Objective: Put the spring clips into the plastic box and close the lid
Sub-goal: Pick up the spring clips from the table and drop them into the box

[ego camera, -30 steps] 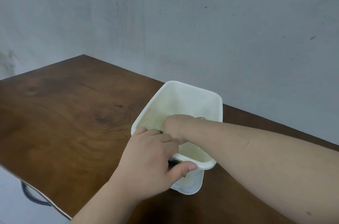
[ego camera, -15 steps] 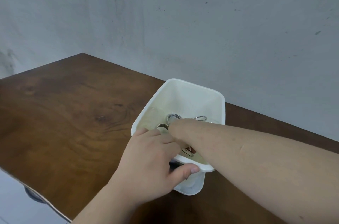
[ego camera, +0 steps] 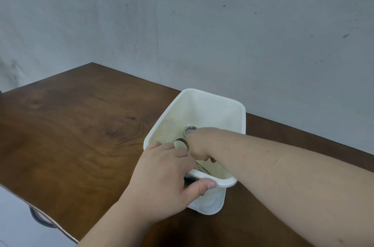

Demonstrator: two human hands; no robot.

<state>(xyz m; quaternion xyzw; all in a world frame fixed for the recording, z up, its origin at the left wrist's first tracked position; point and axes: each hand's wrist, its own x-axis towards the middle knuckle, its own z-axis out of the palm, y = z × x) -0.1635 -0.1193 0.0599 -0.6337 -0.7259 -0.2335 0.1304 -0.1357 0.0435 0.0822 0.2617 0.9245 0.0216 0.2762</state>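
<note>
A white plastic box (ego camera: 222, 98) stands open on the brown wooden table (ego camera: 70, 135). My left hand (ego camera: 166, 178) grips its near rim, fingers over the edge and thumb on the outer wall. My right hand (ego camera: 202, 143) reaches down inside the box with its fingers bent out of sight. Two round metal spring clips (ego camera: 189, 129) lie on the box floor just beyond that hand. A thin metal clip (ego camera: 203, 168) shows below the hand near the front wall. Whether my right fingers hold a clip is hidden.
A grey wall (ego camera: 182, 24) rises right behind the table's far edge. The table's left edge runs diagonally at lower left, with a dark curved cable or bar (ego camera: 38, 218) below it. Bare wood stretches to the left of the box.
My right hand has drawn back toward the near side of the box, uncovering the round clips on the floor. My left hand has stayed on the rim.
</note>
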